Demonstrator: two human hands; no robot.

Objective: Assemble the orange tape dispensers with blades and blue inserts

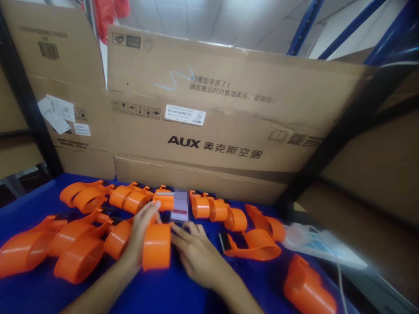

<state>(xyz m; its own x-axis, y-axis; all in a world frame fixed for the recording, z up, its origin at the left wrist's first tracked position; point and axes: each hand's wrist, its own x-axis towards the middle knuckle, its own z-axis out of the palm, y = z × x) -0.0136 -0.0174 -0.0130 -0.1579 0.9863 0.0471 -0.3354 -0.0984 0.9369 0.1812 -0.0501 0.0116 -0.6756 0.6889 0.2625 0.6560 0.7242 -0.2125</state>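
Observation:
My left hand (pixel 141 233) is wrapped round an orange plastic tape dispenser (pixel 157 245) that rests on the blue table (pixel 170 292) near the front middle. My right hand (pixel 196 253) lies flat beside it on the right, fingers stretched toward the dispenser's side and a small dark part there. Just beyond both hands stands a small pink and white phone-like object (pixel 180 206), its face blurred.
Several orange dispensers lie in rows at the left (pixel 75 248) and along the back (pixel 216 209); more lie at the right (pixel 255 244) and front right (pixel 307 288). Large cardboard boxes (pixel 216 131) wall the back. A clear plastic bag (pixel 314 244) lies right.

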